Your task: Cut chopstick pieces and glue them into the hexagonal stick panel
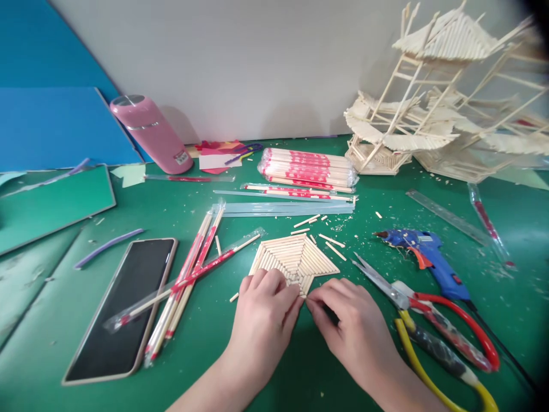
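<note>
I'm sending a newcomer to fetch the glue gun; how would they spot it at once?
On the green table, find the scissors with red and yellow handles, right of the right hand. The glue gun lies just beyond them: a blue pistol shape whose orange trigger sets it apart.

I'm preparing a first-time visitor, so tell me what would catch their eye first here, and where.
Probably the pale stick model with its peaked roof, at the back right of the green table. Next, at the front centre, the left hand and right hand at the near edge of a flat stick panel. The pink bottle at back left also stands out.
</note>
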`<state>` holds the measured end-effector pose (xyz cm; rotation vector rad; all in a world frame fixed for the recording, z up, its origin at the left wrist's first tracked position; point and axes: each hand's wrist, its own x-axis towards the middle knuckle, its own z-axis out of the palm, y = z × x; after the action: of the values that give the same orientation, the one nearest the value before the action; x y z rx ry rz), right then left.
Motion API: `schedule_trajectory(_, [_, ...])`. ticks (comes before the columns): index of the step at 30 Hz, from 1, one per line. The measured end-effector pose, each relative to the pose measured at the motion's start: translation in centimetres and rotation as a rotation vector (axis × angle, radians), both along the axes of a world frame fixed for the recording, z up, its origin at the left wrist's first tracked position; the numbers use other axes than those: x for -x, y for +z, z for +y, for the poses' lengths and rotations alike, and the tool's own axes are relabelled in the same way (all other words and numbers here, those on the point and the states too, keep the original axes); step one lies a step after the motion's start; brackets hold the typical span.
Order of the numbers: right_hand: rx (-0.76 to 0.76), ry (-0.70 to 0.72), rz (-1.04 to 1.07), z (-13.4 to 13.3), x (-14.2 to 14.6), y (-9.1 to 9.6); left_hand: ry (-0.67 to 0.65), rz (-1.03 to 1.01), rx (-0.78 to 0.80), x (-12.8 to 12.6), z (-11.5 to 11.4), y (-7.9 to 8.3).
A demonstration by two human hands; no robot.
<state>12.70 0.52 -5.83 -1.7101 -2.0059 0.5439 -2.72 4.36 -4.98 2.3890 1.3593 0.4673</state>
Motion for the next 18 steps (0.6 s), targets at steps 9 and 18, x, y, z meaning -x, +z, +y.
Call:
schedule_trajectory(9, [0.02, 0.007, 0.013, 0.08, 0.04, -0.03, 0.001, -0.026, 0.02, 0.04, -0.07, -0.04])
schedule_trajectory(18, [0.006, 0.015, -0.003, 0.02, -0.1, -0.26, 0.004, -0.032, -0.014, 0.0, 0.04, -0.24])
